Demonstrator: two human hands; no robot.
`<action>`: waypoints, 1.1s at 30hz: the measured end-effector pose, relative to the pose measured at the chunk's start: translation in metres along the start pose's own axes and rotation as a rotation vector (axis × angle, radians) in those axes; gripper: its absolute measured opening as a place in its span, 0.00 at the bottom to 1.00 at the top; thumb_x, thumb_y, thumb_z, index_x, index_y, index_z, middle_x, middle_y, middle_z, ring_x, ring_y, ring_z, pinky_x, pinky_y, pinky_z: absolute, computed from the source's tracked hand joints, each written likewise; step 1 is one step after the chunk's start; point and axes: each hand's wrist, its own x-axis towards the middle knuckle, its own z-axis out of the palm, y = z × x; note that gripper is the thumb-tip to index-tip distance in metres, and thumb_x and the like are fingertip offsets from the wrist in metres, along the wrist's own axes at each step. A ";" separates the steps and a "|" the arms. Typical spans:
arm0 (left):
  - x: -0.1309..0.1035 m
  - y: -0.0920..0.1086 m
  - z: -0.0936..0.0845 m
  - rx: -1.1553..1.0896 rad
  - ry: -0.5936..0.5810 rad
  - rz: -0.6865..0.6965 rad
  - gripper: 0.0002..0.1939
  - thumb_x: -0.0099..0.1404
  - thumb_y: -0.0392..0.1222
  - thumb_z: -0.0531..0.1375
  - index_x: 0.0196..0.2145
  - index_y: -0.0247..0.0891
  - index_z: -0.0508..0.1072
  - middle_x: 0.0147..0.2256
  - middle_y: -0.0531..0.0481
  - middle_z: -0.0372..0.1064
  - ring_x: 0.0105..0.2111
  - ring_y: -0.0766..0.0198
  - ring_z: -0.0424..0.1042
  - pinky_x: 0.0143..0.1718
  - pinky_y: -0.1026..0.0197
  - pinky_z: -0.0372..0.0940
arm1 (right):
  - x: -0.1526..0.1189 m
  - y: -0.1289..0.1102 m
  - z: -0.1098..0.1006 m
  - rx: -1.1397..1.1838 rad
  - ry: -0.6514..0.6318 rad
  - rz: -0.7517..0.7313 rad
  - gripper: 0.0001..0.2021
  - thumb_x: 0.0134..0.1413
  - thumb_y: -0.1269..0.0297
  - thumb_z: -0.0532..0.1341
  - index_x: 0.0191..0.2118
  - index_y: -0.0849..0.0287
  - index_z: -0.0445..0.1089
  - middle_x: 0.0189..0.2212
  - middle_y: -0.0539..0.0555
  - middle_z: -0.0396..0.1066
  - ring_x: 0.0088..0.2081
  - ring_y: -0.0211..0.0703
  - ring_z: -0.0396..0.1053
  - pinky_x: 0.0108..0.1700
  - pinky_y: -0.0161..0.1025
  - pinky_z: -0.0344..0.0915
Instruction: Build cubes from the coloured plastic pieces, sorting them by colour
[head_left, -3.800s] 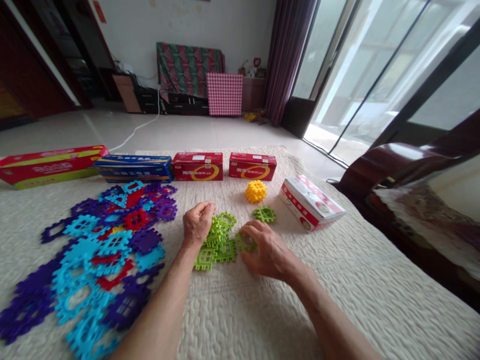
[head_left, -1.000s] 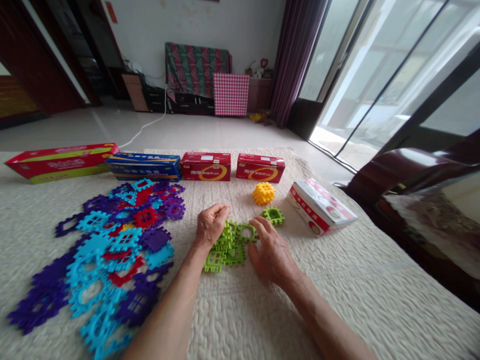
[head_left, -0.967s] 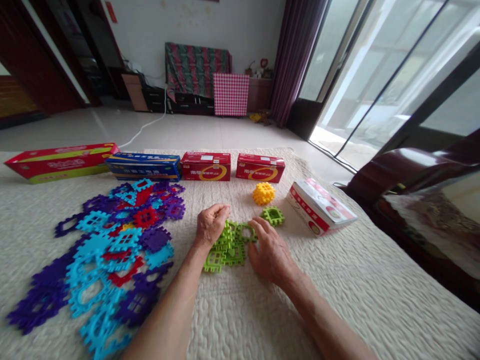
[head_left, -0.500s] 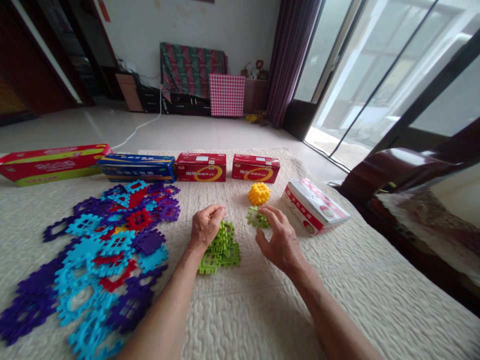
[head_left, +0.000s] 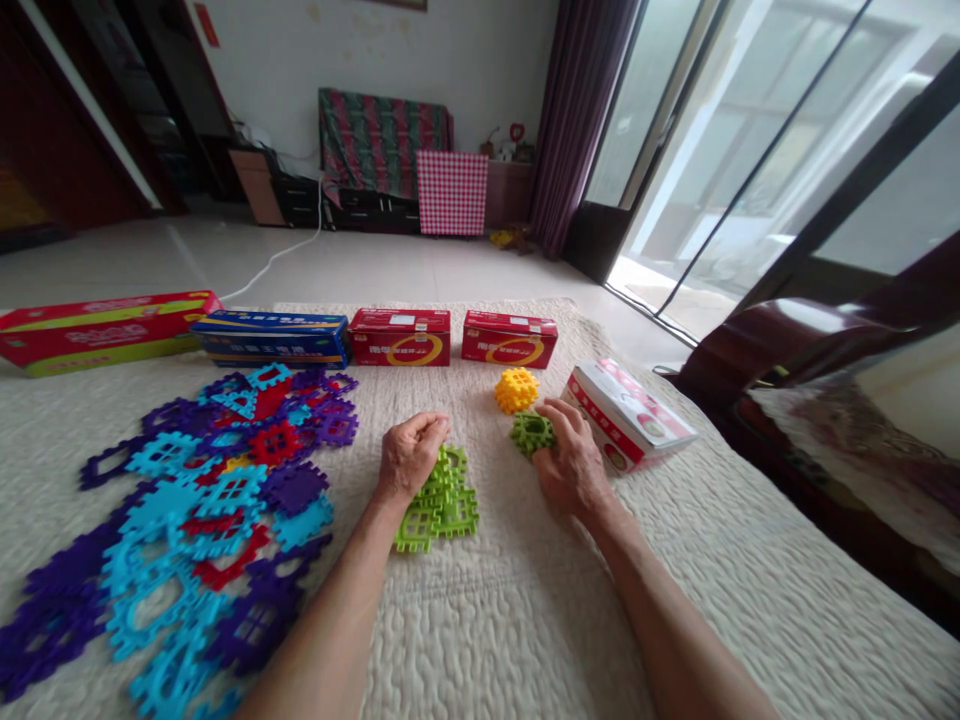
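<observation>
My left hand is closed, fingertips pinched together, just over a pile of light green interlocking plastic tiles. Whatever its fingers hold, if anything, is hidden. My right hand curls around the right side of a dark green notched block resting on the quilted cover. The thumb is partly out of sight. Just beyond that block sits a yellow block of the same notched kind.
Purple, light blue and red tiles lie spread on the left. A red-green box, a blue box and two red boxes line the far edge. A white-red box stands right of my right hand.
My right hand has moved slightly right, its fingers closing around the dark green block, which shows more clearly now. My left hand has stayed almost in place.
</observation>
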 end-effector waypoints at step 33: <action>-0.001 0.004 0.001 -0.016 0.023 -0.010 0.16 0.57 0.48 0.58 0.34 0.35 0.78 0.28 0.49 0.77 0.31 0.60 0.76 0.34 0.63 0.68 | -0.004 0.003 0.029 -0.053 0.053 0.193 0.29 0.46 0.66 0.60 0.57 0.59 0.59 0.52 0.64 0.63 0.51 0.56 0.65 0.54 0.54 0.65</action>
